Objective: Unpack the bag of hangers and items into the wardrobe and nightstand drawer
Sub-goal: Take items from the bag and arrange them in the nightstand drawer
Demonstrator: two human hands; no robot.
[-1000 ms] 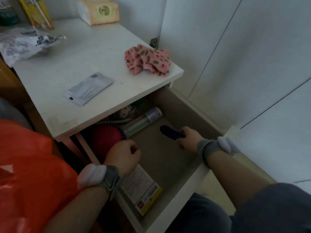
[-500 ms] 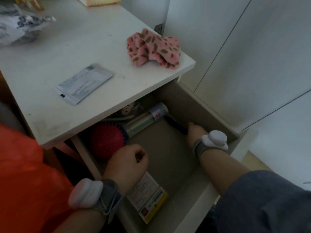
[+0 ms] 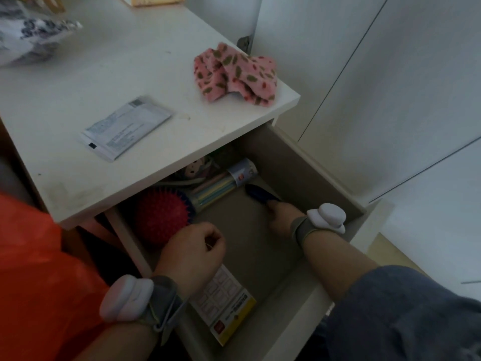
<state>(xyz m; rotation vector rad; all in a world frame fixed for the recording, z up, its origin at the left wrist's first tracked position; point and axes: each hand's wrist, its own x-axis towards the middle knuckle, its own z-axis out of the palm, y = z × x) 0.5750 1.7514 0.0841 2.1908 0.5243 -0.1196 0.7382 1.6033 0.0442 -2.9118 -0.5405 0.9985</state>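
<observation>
The dark blue item (image 3: 261, 194) could snag the tube of straws (image 3: 221, 187) just beyond the right hand (image 3: 282, 217) if pushed further, or jam against the drawer (image 3: 299, 173) wall beside it. That hand reaches deep, fingers apparently pinching the item's near end, though shadow hides the grip. The left hand (image 3: 191, 252) hovers curled into a loose fist, holding nothing visible, the red spiky ball (image 3: 161, 217) just ahead.

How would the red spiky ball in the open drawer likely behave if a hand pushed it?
The red spiky ball is round, so it would probably roll. Its spikes look soft, perhaps damping that and aiding grip. The clear tube of straws lies close beside it, likely stopping it in that direction.
</observation>
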